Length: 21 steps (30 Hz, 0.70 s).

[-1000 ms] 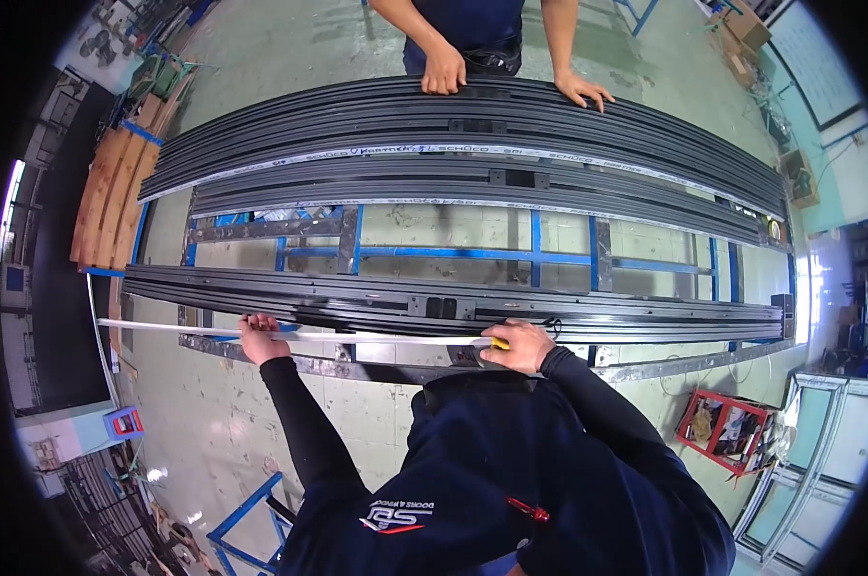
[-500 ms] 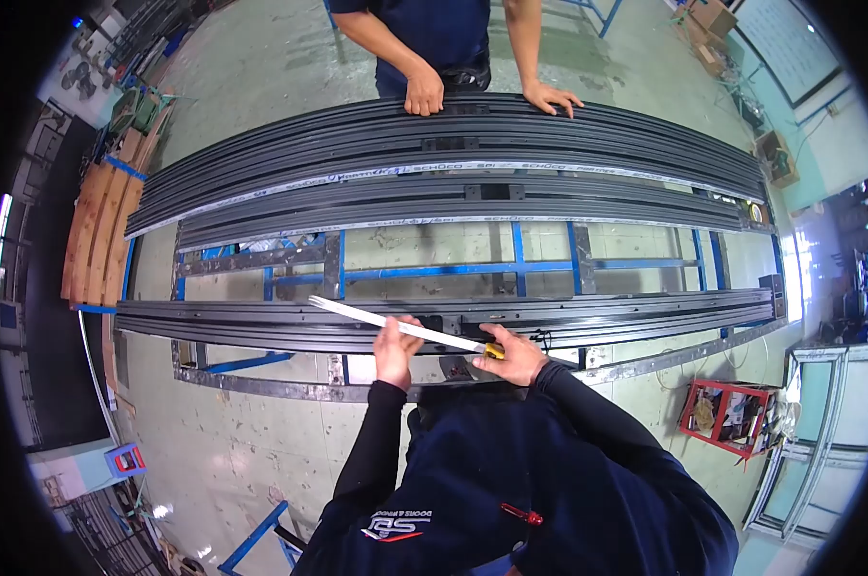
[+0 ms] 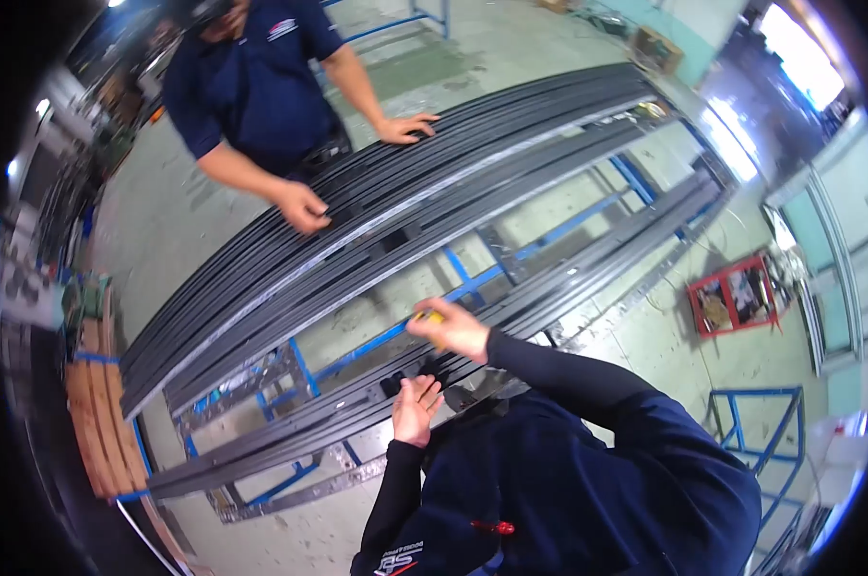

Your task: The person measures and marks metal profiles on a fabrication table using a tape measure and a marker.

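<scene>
My right hand (image 3: pixel 456 333) is closed around a small yellow tape measure (image 3: pixel 435 320), above the near dark grey metal profile (image 3: pixel 549 295); no blade shows outside it. My left hand (image 3: pixel 416 413) is turned palm up with fingers apart, holding nothing, just above the profile's near side. Close to my left fingers, a black block-like part (image 3: pixel 392 384) sits on the profile. The near profile rests on a blue and grey metal frame (image 3: pixel 362 350).
Across the frame lie several long dark profiles (image 3: pixel 290 226) with white printed film strips. A co-worker (image 3: pixel 261 96) stands behind them, one hand on the profiles. A red cart (image 3: pixel 736 296) stands at right, wooden boards (image 3: pixel 103 422) at left.
The long white blade between my hands is no longer visible. My left hand has opened, and my right hand has lifted away with the tape measure. The view has turned and tilted.
</scene>
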### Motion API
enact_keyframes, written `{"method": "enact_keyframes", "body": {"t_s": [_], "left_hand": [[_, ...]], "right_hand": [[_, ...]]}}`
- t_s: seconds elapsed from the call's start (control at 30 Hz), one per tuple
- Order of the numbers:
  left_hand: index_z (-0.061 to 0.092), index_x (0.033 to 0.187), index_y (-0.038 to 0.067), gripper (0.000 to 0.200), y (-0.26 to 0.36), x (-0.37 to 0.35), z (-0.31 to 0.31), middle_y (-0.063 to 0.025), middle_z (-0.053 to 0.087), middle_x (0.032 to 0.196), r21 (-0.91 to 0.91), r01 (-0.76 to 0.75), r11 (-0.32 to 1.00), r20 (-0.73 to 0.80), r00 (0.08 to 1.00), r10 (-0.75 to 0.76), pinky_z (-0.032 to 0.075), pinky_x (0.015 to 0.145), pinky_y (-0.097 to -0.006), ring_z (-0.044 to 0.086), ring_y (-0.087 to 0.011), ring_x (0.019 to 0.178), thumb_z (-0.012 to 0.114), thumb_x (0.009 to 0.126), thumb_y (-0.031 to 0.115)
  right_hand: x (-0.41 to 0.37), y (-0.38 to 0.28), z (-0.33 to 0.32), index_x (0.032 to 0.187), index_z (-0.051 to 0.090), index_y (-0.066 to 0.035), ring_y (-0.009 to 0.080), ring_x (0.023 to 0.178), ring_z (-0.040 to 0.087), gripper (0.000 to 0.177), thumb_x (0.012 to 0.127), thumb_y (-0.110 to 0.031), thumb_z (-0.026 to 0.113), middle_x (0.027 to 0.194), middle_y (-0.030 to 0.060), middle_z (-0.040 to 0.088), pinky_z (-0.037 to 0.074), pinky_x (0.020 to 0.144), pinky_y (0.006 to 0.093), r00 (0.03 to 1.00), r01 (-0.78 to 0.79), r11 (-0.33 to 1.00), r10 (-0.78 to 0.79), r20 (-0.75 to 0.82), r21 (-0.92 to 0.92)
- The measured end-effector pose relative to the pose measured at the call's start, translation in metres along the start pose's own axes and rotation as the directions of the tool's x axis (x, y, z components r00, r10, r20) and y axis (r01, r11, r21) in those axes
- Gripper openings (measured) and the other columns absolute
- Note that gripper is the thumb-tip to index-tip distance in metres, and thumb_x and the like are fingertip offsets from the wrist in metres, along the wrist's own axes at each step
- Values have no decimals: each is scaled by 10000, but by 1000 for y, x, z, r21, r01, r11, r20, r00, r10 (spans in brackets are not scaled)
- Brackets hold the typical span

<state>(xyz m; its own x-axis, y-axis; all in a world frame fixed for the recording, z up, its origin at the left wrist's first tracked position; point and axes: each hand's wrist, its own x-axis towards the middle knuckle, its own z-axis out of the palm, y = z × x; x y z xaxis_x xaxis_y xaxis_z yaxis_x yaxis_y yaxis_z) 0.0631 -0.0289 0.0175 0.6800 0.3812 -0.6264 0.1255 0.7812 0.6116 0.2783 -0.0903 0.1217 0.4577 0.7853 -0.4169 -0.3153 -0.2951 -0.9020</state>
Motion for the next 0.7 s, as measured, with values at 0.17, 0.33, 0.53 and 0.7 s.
{"method": "enact_keyframes", "body": {"t_s": [0.17, 0.33, 0.53, 0.7], "left_hand": [[488, 1367, 98, 730, 27, -11, 70, -116, 535, 1386, -273, 122, 954, 275, 960, -44, 455, 1037, -493, 517, -283, 1294, 425, 960, 700], [472, 1394, 140, 646, -27, 16, 52, -100, 552, 1361, -27, 335, 942, 353, 885, -304, 471, 1029, -454, 551, -275, 1259, 431, 991, 644], [392, 1473, 216, 584, -34, 13, 95, -78, 511, 1406, 113, 380, 918, 422, 818, -391, 466, 1036, -464, 524, -262, 1282, 361, 1034, 599], [433, 1422, 199, 566, -20, 17, 122, -80, 561, 1323, 213, 424, 880, 445, 760, -474, 499, 968, -490, 581, -276, 1197, 350, 1034, 604]], "right_hand": [[-48, 57, 10, 1399, 470, -96, 357, 1051, 629, 750, 764, -366, 766, 1130, 158, 633, 516, 866, 463, 876, 442, 512, -424, 230, -737], [-90, 81, -17, 1399, 462, -60, 390, 1124, 610, 830, 704, -352, 807, 1203, 199, 624, 493, 959, 455, 935, 314, 680, -344, 90, -662], [-123, 96, -42, 1338, 515, -13, 404, 1092, 618, 815, 705, -428, 818, 1128, 239, 654, 491, 957, 451, 970, 103, 748, -222, -101, -655], [-136, 113, -59, 1188, 589, 14, 302, 954, 654, 641, 752, -399, 814, 1019, 190, 663, 510, 838, 388, 891, 70, 917, -234, -390, -392]]}}
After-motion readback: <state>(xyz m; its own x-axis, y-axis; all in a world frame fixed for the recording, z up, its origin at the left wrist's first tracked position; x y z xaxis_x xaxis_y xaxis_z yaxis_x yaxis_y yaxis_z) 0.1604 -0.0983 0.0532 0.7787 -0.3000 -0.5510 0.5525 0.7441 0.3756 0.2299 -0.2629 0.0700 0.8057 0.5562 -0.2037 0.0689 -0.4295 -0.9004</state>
